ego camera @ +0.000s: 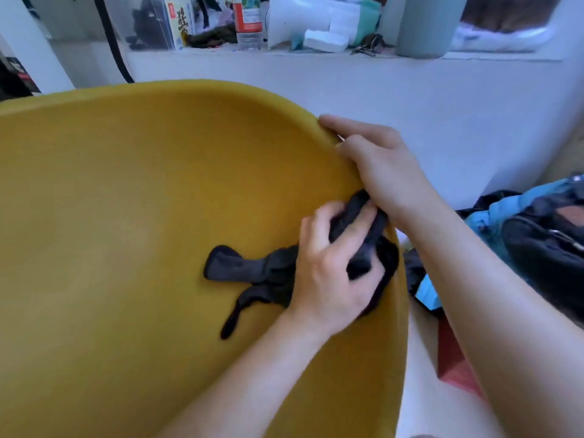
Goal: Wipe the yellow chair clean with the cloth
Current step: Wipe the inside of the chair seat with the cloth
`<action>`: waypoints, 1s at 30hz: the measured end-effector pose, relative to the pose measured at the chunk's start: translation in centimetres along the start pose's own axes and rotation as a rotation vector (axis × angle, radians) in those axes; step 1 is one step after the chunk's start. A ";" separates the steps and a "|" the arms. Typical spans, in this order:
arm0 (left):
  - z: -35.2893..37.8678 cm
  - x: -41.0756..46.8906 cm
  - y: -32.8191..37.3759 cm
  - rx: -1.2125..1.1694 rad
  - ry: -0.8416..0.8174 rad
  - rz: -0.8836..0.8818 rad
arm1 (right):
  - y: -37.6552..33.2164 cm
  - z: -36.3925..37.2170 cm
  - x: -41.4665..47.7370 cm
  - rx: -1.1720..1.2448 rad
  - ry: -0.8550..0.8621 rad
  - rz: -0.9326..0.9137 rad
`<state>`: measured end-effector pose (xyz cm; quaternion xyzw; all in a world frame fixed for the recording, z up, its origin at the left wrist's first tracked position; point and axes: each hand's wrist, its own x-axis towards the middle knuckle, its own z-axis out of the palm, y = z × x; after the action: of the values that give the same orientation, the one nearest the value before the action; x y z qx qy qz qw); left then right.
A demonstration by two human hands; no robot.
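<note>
Big yellow chair (142, 200) filling most of the view: hard smooth shell, looks stiff and a bit slick, probably light enough to skid when pushed on, so worth bracing at the rim (221, 85). Dark cloth (240, 267) lying inside the shell near the right edge, soft and floppy, bunched up with loose tails trailing off left; easier balled in the palm than held by a tail. Left hand (328, 273) curled tight round the bunched part, pressing it onto the shell. Right hand (382, 172) clamped over the rim just above, touching the cloth's top end.
</note>
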<state>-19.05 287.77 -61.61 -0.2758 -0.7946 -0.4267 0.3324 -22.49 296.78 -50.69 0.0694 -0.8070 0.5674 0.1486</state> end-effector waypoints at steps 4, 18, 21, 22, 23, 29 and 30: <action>-3.4 -8.0 0.4 -0.046 -0.381 0.125 | 0.0 -0.2 -0.2 -0.094 -0.078 -0.014; -6.5 -12.7 2.1 -0.082 -0.545 0.039 | 2.8 1.0 -2.4 -0.521 0.073 -0.131; -8.8 -13.6 -0.3 -0.008 -0.700 0.199 | 3.3 1.8 -3.9 -0.630 0.122 -0.140; -8.6 -12.8 -1.3 0.051 -0.700 0.253 | 3.2 1.7 -4.0 -0.612 0.149 -0.097; -8.0 -11.6 -2.4 0.125 -0.675 0.304 | 3.0 1.5 -3.9 -0.559 0.166 -0.026; -5.3 -2.7 -7.0 0.451 -0.240 -0.291 | 3.1 1.2 -3.2 -0.401 0.161 0.046; -5.2 -3.2 -6.3 0.433 -0.227 -0.351 | 3.1 1.3 -3.3 -0.416 0.177 0.026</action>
<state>-20.07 279.77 -65.07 -0.1029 -0.9348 -0.2645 0.2135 -20.41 296.48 -54.92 -0.0233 -0.8912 0.3945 0.2225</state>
